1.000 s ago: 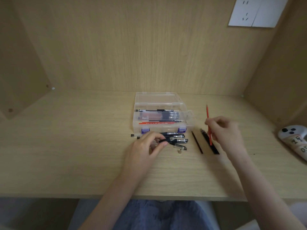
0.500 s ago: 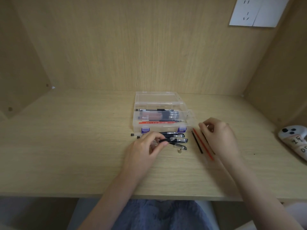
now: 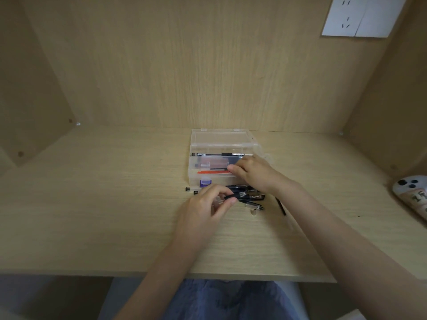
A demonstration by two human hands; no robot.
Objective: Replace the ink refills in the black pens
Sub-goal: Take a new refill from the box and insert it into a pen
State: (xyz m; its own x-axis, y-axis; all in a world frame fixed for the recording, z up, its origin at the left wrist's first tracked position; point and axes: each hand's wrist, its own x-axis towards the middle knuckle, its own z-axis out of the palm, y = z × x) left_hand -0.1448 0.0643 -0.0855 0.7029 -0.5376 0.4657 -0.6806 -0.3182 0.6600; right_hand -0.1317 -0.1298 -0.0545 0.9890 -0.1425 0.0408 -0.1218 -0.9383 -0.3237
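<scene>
Head view: left hand (image 3: 208, 204) pinches a pen (image 3: 233, 197) at 6 o'clock of the box (image 3: 221, 135). Right hand (image 3: 254, 174) has left the desk at 4 o'clock and now reaches into the box near the refills (image 3: 215, 172). Its grip cannot be determined. It is probably fetching a refill.

Beyond the grip, our right hand (image 3: 254, 174) covers one end of the clear box (image 3: 219, 137); we cannot tell whether its fingertips pinch anything. The pen (image 3: 233, 197) our left hand (image 3: 205, 211) grips is blurred.

Wood desk (image 3: 92, 215): clear box (image 3: 221, 139) centre, black pens (image 3: 254, 197) in front, loose refill (image 3: 282, 207) rt, white gadget (image 3: 413, 195) far rt.
</scene>
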